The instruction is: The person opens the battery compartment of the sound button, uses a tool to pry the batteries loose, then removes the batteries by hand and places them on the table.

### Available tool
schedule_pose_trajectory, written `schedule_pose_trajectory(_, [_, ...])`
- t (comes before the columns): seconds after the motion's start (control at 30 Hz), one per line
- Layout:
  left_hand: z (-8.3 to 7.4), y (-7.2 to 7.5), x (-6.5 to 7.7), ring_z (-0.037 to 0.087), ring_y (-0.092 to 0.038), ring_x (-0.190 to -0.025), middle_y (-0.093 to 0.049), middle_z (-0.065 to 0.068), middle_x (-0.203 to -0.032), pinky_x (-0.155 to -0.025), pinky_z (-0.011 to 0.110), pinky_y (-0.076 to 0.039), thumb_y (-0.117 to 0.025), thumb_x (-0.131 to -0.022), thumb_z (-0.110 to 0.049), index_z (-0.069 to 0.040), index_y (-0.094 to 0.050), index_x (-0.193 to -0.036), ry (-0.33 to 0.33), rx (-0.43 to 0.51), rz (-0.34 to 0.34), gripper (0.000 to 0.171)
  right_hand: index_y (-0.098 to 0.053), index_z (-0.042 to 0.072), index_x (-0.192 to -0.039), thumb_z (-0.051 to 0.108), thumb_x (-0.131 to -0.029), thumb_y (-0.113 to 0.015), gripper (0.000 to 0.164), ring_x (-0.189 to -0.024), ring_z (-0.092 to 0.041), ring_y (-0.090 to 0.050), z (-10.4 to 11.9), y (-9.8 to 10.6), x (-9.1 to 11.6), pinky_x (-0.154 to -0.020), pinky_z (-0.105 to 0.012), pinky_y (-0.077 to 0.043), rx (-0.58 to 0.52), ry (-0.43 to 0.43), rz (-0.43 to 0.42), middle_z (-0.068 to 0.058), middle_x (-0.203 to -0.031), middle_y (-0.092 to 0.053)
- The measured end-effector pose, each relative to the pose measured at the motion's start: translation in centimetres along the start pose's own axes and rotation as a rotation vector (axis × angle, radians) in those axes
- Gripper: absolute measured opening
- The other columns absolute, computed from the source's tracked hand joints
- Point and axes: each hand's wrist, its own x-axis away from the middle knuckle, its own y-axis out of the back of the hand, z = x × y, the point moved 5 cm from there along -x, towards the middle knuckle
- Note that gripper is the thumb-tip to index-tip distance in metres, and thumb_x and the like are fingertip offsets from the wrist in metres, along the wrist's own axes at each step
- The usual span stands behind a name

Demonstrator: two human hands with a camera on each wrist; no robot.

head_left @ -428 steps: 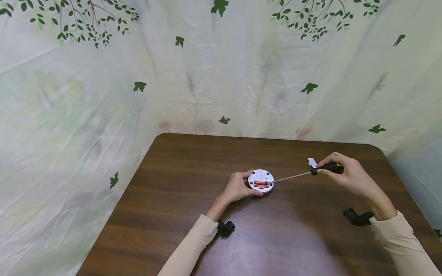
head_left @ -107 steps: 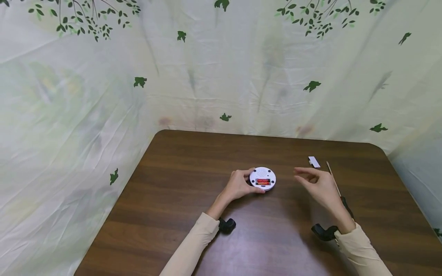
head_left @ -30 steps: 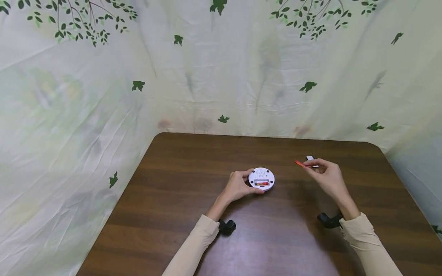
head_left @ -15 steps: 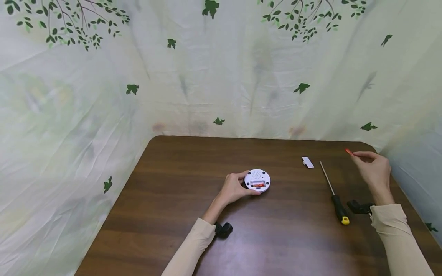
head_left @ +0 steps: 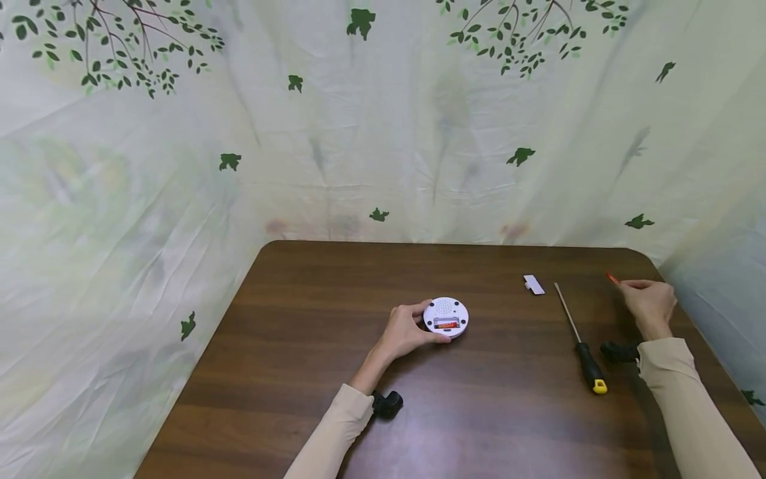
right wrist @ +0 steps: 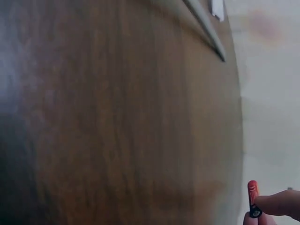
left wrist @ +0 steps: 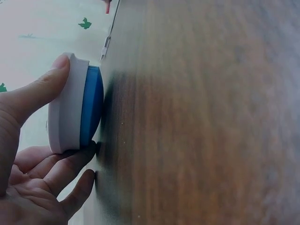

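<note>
My left hand [head_left: 402,331] grips a round white device [head_left: 446,305] by its edge, thumb on the near side and fingers on the far side. Speaker holes and small dark feet show on its upturned back, along with an uncovered battery compartment holding one red battery [head_left: 446,325]. In the left wrist view the underside of the device [left wrist: 66,112] is blue and sits right at the tabletop. Over at the far right of the table, my right hand [head_left: 649,303] pinches a second red battery [right wrist: 253,194] between thumb and fingertips.
A white battery cover [head_left: 534,285] lies on the brown wooden table [head_left: 287,372], right of the device. Between it and my right hand rests a screwdriver [head_left: 589,366] with a black and yellow handle. A leaf-printed curtain [head_left: 419,133] hangs behind the table.
The screwdriver, earlier in my right hand, was laid down. My right hand took one battery out of the device, carried it right, and has just lowered. My left hand kept hold of the device.
</note>
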Motion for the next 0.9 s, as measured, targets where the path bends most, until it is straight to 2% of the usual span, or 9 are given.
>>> schedule_pose_trajectory(0.07, [0.1, -0.1, 0.0, 0.018, -0.069, -0.121, -0.066, 0.018, -0.138, -0.103, 0.035, -0.055, -0.100, -0.067, -0.031, -0.004, -0.064, -0.141, 0.006, 0.002, 0.000, 0.086, -0.074, -0.010, -0.111, 0.026, -0.097, -0.063, 0.040, -0.119, -0.046, -0.055, -0.3, -0.1, -0.1, -0.087, -0.048, -0.047, 0.001, -0.019, 0.005, -0.014, -0.092, -0.072])
schedule_pose_trajectory(0.13, [0.1, -0.1, 0.0, 0.018, -0.068, -0.121, -0.065, 0.018, -0.140, -0.103, 0.035, -0.055, -0.100, -0.066, -0.031, -0.004, -0.064, -0.141, 0.010, 0.005, 0.000, 0.087, -0.073, -0.011, -0.113, 0.025, -0.097, -0.062, 0.041, -0.128, -0.049, -0.052, -0.6, -0.2, -0.2, -0.096, -0.055, -0.045, 0.016, -0.027, 0.016, -0.031, -0.125, -0.066])
schedule_pose_trajectory(0.17, [0.1, -0.1, 0.0, 0.018, -0.068, -0.121, -0.065, 0.018, -0.140, -0.102, 0.035, -0.056, -0.100, -0.067, -0.030, -0.004, -0.064, -0.141, 0.011, 0.007, 0.001, 0.086, -0.072, -0.011, -0.114, 0.026, -0.096, -0.061, 0.042, -0.130, -0.050, -0.050, -0.7, -0.2, -0.2, -0.098, -0.057, -0.045, 0.028, -0.031, 0.022, -0.033, -0.138, -0.059])
schedule_pose_trajectory(0.23, [0.1, 0.0, 0.0, 0.018, -0.068, -0.121, -0.065, 0.018, -0.140, -0.102, 0.034, -0.056, -0.100, -0.066, -0.030, -0.005, -0.064, -0.141, 0.011, 0.009, -0.001, 0.086, -0.070, -0.011, -0.118, 0.026, -0.096, -0.061, 0.044, -0.131, -0.051, -0.050, -0.9, -0.4, -0.4, -0.096, -0.058, -0.045, 0.053, -0.039, 0.034, -0.033, -0.145, -0.054])
schedule_pose_trajectory(0.47, [0.0, 0.0, 0.2, 0.018, -0.069, -0.119, -0.066, 0.018, -0.139, -0.099, 0.033, -0.057, -0.100, -0.067, -0.029, -0.005, -0.064, -0.140, 0.011, 0.025, -0.001, 0.085, -0.071, -0.009, -0.116, 0.026, -0.096, -0.063, 0.042, -0.116, -0.052, -0.054, -0.7, -0.8, -0.8, -0.070, -0.044, -0.041, 0.135, -0.005, 0.032, -0.033, -0.135, -0.060])
schedule_pose_trajectory(0.67, [0.0, 0.0, 0.2, 0.020, -0.070, -0.119, -0.067, 0.019, -0.137, -0.096, 0.030, -0.058, -0.100, -0.067, -0.027, -0.004, -0.064, -0.141, 0.010, 0.050, 0.017, 0.085, -0.071, -0.011, -0.114, 0.027, -0.097, -0.065, 0.043, -0.113, -0.052, -0.055, -0.7, -0.7, -0.3, -0.069, -0.046, -0.041, 0.147, 0.013, 0.040, -0.034, -0.129, -0.063])
schedule_pose_trajectory(0.77, [0.0, 0.0, 0.2, 0.020, -0.070, -0.119, -0.068, 0.019, -0.136, -0.096, 0.030, -0.059, -0.099, -0.067, -0.029, -0.005, -0.063, -0.141, 0.001, 0.045, 0.023, 0.086, -0.071, -0.012, -0.116, 0.029, -0.097, -0.065, 0.045, -0.113, -0.052, -0.055, -0.4, -0.3, 0.1, -0.070, -0.048, -0.041, 0.130, 0.031, 0.017, -0.035, -0.125, -0.064])
schedule_pose_trajectory(0.83, [0.0, 0.0, 0.2, 0.019, -0.070, -0.119, -0.068, 0.018, -0.135, -0.096, 0.030, -0.059, -0.099, -0.068, -0.029, -0.005, -0.064, -0.141, -0.005, 0.041, 0.023, 0.085, -0.071, -0.011, -0.118, 0.031, -0.097, -0.065, 0.047, -0.112, -0.050, -0.057, 0.2, 0.0, 0.4, -0.070, -0.046, -0.043, 0.122, 0.055, 0.000, -0.033, -0.116, -0.067])
schedule_pose_trajectory(0.9, [0.1, 0.1, 0.3, 0.018, -0.071, -0.118, -0.069, 0.017, -0.134, -0.096, 0.029, -0.058, -0.099, -0.068, -0.028, -0.005, -0.064, -0.140, -0.013, 0.039, 0.019, 0.084, -0.071, -0.008, -0.121, 0.032, -0.097, -0.065, 0.047, -0.108, -0.044, -0.060, 1.2, 0.2, 0.8, -0.069, -0.041, -0.043, 0.105, 0.074, -0.002, -0.021, -0.095, -0.071])
